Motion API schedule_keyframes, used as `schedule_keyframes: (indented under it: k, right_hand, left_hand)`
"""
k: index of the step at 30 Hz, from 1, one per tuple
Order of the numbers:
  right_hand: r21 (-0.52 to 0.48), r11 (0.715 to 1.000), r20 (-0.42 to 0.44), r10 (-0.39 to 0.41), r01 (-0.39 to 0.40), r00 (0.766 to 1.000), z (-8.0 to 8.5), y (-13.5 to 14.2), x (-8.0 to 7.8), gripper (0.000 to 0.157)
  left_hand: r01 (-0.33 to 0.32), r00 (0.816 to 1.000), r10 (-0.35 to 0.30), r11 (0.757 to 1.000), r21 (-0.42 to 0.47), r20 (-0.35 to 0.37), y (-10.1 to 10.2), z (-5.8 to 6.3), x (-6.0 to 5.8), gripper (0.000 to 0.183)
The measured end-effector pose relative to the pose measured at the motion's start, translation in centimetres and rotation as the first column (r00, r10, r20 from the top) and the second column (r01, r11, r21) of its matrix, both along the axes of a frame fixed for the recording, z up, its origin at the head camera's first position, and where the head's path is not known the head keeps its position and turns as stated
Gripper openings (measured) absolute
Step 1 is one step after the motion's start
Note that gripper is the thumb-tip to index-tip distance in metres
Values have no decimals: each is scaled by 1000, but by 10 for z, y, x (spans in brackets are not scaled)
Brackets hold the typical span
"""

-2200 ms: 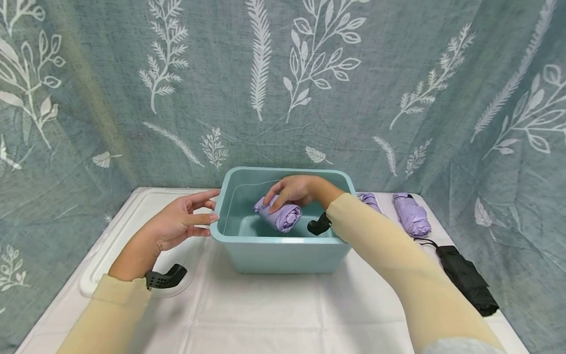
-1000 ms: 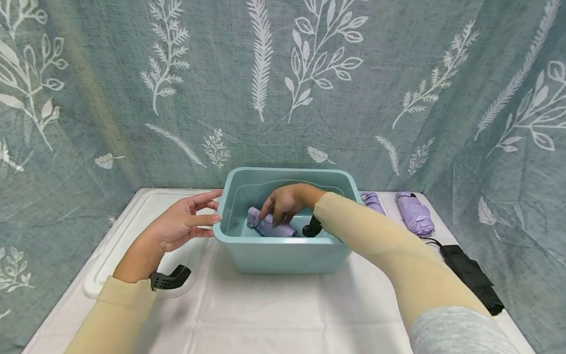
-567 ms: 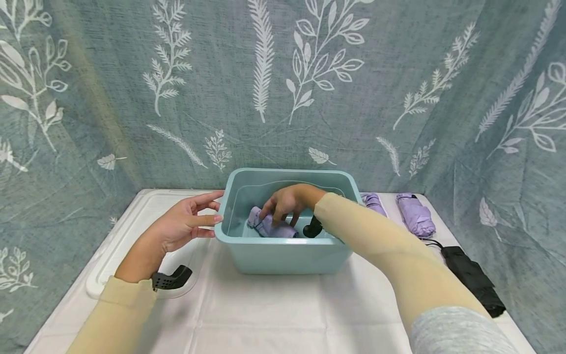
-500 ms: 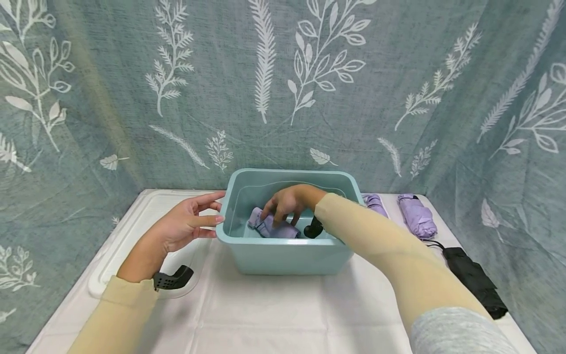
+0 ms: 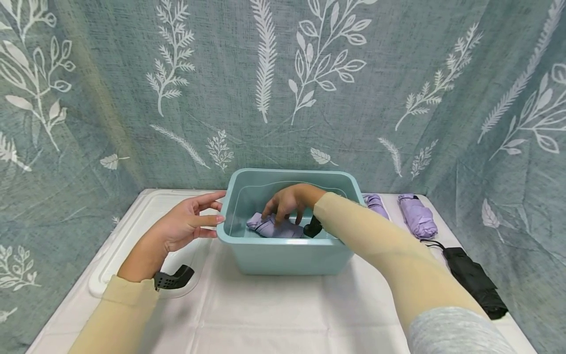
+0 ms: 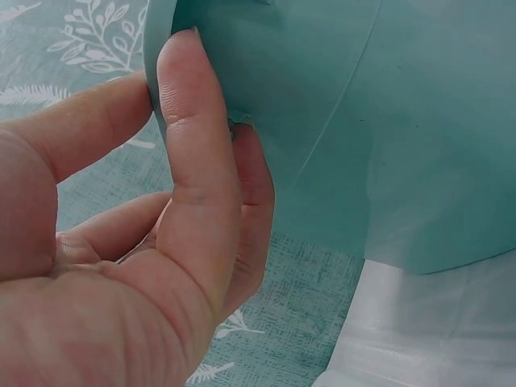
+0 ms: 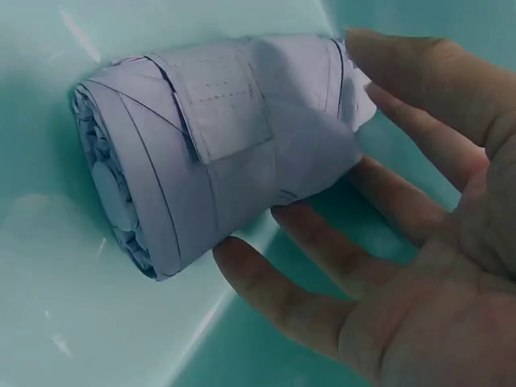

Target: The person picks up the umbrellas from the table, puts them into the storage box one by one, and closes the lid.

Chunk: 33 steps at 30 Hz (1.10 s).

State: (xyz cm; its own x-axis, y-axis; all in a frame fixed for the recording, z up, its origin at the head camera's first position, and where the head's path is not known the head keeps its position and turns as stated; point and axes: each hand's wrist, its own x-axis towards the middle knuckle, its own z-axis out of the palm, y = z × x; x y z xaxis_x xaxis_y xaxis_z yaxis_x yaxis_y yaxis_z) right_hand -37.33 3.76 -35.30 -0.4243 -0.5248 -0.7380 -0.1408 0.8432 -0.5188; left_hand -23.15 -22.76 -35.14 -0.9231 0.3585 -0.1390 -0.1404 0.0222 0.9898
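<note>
1. A purple roll [image 7: 230, 133] lies on its side, low down in a blue-green tub [image 5: 287, 258].
2. The right hand [image 5: 289, 201] reaches into the tub, just over the purple roll. Its fingers are spread wide and only a little bent.
3. From the right wrist, you can see fingertips touching one long side of the roll. The top finger is up by its far end, and the palm is off to the side.
4. The roll's round end, with a pale button in the middle, points away from the palm. A wide strap goes across it.
5. The left hand [image 5: 179, 223] is outside the tub, on the person's left. Its fingers are spread apart, and they touch the rim.
6. A white lid [image 5: 132, 221] lies flat under the left arm, beside the tub.
7. To the right of the tub are two more purple rolls [image 5: 416, 216]. One is partly hidden behind the tub and arm.
8. A black roll [image 5: 475, 282] with a thin cord lies nearer the person.
</note>
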Motion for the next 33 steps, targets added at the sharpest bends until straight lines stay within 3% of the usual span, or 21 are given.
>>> schedule_keyframes:
  k: [7,12,23,33]
  right_hand:
    - [-35,999,86,-20,23,996,-3,-3,-1,63]
    - [-60,995,134,-71,80,988,-7,-5,-1,60]
    - [-120,978,272,-133,170,953,-13,-10,8,53]
    - [-159,948,317,-216,276,924,-16,-20,13,48]
  left_hand:
    - [-5,1000,5,1000,-3,2,-1,1,1,78]
    - [-8,1000,8,1000,-10,7,-1,1,1,78]
    - [-14,1000,14,1000,-23,1,1,0,0,77]
    - [-6,1000,6,1000,-8,-4,-1,-2,0,77]
